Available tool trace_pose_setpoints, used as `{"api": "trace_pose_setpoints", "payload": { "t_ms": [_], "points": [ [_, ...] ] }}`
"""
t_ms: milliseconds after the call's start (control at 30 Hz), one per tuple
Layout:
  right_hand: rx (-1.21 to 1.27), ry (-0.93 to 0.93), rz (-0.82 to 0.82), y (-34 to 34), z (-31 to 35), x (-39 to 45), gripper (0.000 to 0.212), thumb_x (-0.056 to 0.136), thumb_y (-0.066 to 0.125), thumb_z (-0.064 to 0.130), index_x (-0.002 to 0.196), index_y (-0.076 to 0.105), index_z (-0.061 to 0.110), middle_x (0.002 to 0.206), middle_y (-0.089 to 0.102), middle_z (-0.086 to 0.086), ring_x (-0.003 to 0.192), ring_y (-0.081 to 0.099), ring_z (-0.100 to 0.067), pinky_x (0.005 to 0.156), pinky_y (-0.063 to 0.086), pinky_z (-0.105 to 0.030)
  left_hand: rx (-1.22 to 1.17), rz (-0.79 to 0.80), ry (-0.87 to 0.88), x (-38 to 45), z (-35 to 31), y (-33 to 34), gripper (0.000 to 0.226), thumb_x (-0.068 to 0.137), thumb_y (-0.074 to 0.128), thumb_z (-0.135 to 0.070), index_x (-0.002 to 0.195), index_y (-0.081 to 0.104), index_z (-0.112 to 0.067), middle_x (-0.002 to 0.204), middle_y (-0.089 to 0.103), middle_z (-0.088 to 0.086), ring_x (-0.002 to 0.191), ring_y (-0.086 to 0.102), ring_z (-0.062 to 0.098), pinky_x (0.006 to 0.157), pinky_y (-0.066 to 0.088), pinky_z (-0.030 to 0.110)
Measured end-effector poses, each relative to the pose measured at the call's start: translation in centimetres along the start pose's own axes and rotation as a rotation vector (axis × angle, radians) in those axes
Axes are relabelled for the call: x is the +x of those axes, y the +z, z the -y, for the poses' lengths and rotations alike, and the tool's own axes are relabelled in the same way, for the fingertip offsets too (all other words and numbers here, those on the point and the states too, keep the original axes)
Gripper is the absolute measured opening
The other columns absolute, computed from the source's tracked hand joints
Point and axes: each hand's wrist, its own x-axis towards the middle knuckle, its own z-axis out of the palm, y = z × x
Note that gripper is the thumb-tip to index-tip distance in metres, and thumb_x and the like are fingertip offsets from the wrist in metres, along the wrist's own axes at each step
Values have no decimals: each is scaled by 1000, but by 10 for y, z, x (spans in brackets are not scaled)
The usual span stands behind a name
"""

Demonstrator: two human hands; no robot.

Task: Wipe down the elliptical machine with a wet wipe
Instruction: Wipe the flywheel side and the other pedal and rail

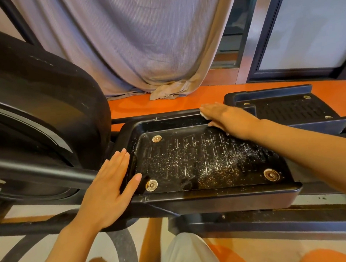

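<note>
Along the near pedal's [210,161] far rim, the flat right hand [228,119] pressed a wet wipe [204,115] — left hand [110,181] flat, empty — pedal floor looked unfinished.

Pedal tray [192,193] open above; flywheel housing [51,110] blocks left

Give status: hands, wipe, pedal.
Left hand flat on near pedal front rim. Right hand flat, pressing wet wipe on far rim. Tread speckled with droplets. Nothing in the way.

Glossy black plastic pedal [200,161], speckled with grit; dull metal bolts [151,185]
</note>
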Motion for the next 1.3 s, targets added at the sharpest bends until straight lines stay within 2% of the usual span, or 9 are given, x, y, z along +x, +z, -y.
{"api": "trace_pose_setpoints", "payload": {
  "t_ms": [100,233,300,400,533,900,1000,1133,1300],
  "points": [
    [8,-120,32,5,0,1,53,100,45,4,149,30,14,156,22,-2,138,10,-5,110,-9,-10,-9,-10,8,2,2,0,89,79,5,-87,152,11,-35,159,3,-22,141,-9,-15,116,-2,19],
    [-179,-212,82,1,-24,-6,51,104,27,31,153,20,18,160,13,1,148,5,-14,120,-4,-35,-13,-6,11,0,4,2,88,82,5,-85,153,12,-34,160,6,-21,144,-4,-10,119,1,23],
    [-239,-209,149,-5,-36,-9,54,102,24,26,154,12,22,161,5,5,148,0,-13,120,-7,-37,-19,-2,11,0,3,2,89,81,4,-85,153,13,-33,160,6,-21,145,-3,-9,119,0,22],
    [-202,-187,76,-14,-40,-8,60,92,44,12,149,30,23,156,25,0,145,22,-27,118,20,-48,-13,1,18,3,2,-2,86,83,7,-82,153,13,-33,160,7,-20,144,-4,-10,118,0,21],
    [-249,-179,-87,6,-33,3,51,84,69,1,133,57,9,134,56,-16,123,48,-49,91,46,-60,-7,39,30,10,2,-3,82,85,11,-80,153,11,-34,160,4,-21,144,-6,-10,119,1,23],
    [-226,-65,-37,45,56,91,36,99,52,19,133,52,11,117,66,-9,132,44,-34,98,46,-50,-32,45,4,14,0,-2,88,82,7,-82,154,13,-32,160,7,-19,144,-6,-11,120,-1,22],
    [-183,-142,-200,39,54,66,37,90,60,5,127,59,5,122,64,-15,120,54,-39,110,33,-49,-48,40,-1,12,-1,-2,91,81,5,-85,154,14,-31,160,8,-19,144,-5,-11,120,1,23],
    [-281,-157,-287,16,7,2,59,72,75,-10,127,61,5,129,59,-20,114,58,-41,99,20,-53,-34,34,7,13,1,-1,88,82,8,-82,154,15,-31,160,9,-19,145,-3,-10,119,2,22],
    [-347,-85,-129,7,-15,-8,65,73,73,-11,133,56,7,137,54,-17,121,52,-46,98,38,-54,-39,30,0,14,2,0,88,82,8,-82,154,16,-32,161,10,-18,147,-1,-5,122,6,30]
  ]
}}
